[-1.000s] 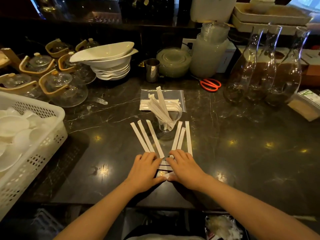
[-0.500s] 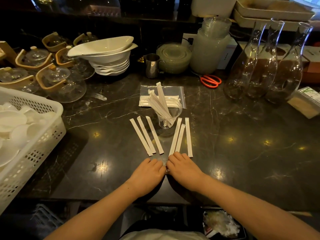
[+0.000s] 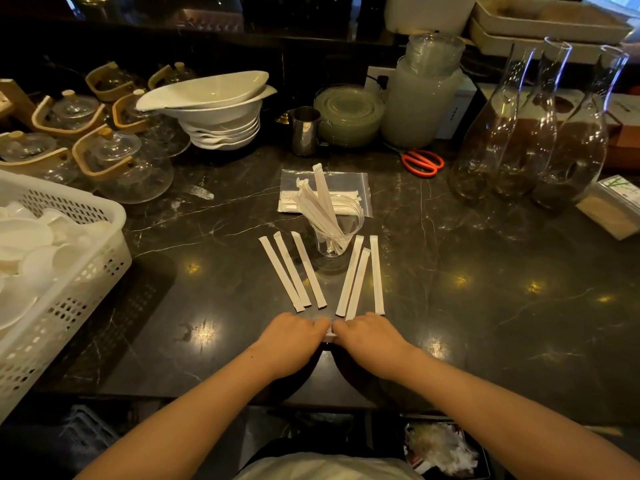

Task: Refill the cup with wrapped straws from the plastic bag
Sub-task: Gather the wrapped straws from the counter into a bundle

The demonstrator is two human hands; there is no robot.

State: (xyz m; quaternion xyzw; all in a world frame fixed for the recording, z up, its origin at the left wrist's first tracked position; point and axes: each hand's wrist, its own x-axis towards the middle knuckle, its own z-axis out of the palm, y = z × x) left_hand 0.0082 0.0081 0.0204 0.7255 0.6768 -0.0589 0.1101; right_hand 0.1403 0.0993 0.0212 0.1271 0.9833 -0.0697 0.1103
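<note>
A clear plastic cup (image 3: 354,226) stands mid-counter with several wrapped straws (image 3: 320,199) leaning in it. Behind it lies the flat plastic bag (image 3: 346,183), more wrapped straws inside. Three loose wrapped straws (image 3: 292,271) fan out left of the cup and three others (image 3: 360,275) lie to its right. My left hand (image 3: 294,337) and my right hand (image 3: 370,337) rest palm down, side by side, just below the loose straws. Their fingers are curled over a white wrapped straw bundle (image 3: 329,336), which is mostly hidden.
A white basket (image 3: 69,258) of dishes sits at the left edge. Glass teapots (image 3: 121,161), stacked white bowls (image 3: 214,112), a steel jug (image 3: 304,131), red scissors (image 3: 422,162) and glass carafes (image 3: 533,133) ring the back. The counter edge runs just under my wrists.
Both hands have slid back toward me, off the loose straws, dragging the crosswise straws with them. The six loose straws now show in full.
</note>
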